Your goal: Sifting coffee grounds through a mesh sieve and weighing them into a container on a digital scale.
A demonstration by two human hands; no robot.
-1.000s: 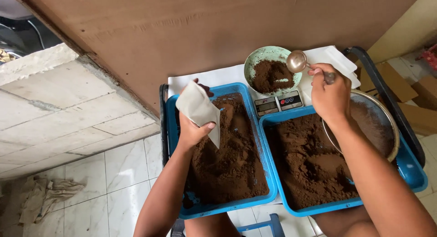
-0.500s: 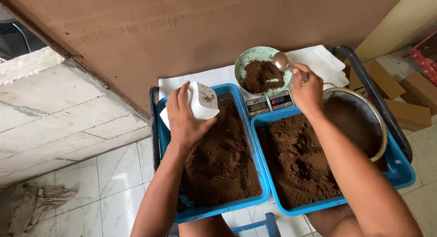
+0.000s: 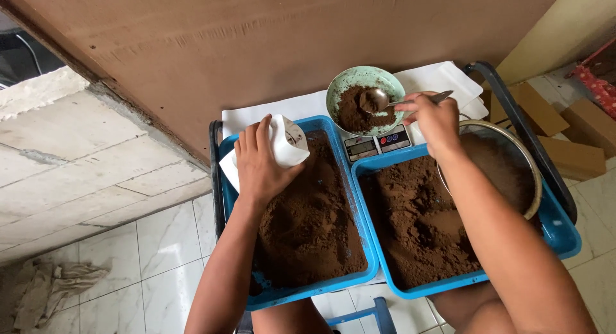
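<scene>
The right hand (image 3: 433, 119) pinches a metal spoon (image 3: 375, 101), its handle running sideways, bowl dipped in the green bowl (image 3: 364, 84). The left hand (image 3: 256, 164) grips an open white pouch (image 3: 285, 141) well to the left.

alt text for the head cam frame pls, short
Seen from above, the right hand dips a metal spoon into brown powder in a green bowl on a small scale, while the left hand holds a white pouch over the left blue tray of powder. A second tray holds a sieve.
</scene>
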